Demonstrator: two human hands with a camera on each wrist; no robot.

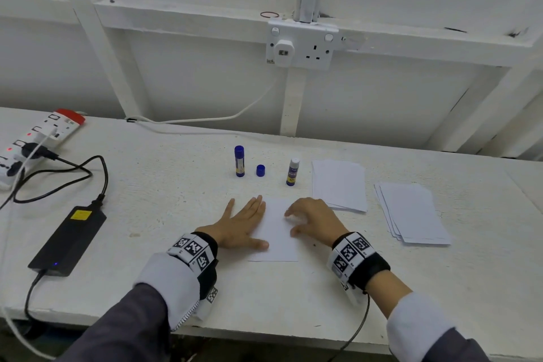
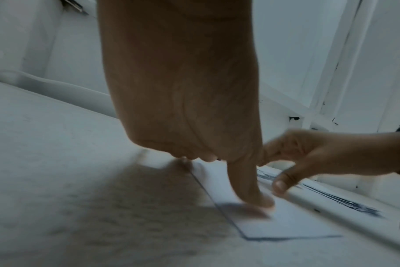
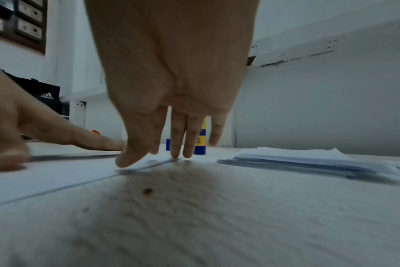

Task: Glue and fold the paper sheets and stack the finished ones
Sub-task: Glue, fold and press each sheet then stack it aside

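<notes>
A white paper sheet (image 1: 277, 239) lies flat on the table in front of me. My left hand (image 1: 249, 223) lies flat on its left edge, fingers straight and thumb (image 2: 251, 189) pressing the paper (image 2: 286, 222). My right hand (image 1: 307, 219) arches over the right side, with fingertips (image 3: 175, 151) touching the sheet (image 3: 57, 177) and holding nothing. Behind stand a capped blue glue stick (image 1: 239, 161), a loose blue cap (image 1: 260, 170) and an uncapped glue stick (image 1: 293, 171). Two paper stacks lie to the right, a nearer stack (image 1: 339, 185) and a farther stack (image 1: 414, 214).
A power strip (image 1: 38, 138) and a black adapter (image 1: 69, 241) with cables lie at the left of the white table (image 1: 176, 185). A wall socket (image 1: 302, 44) hangs above the back edge. The table's front edge runs just below my wrists.
</notes>
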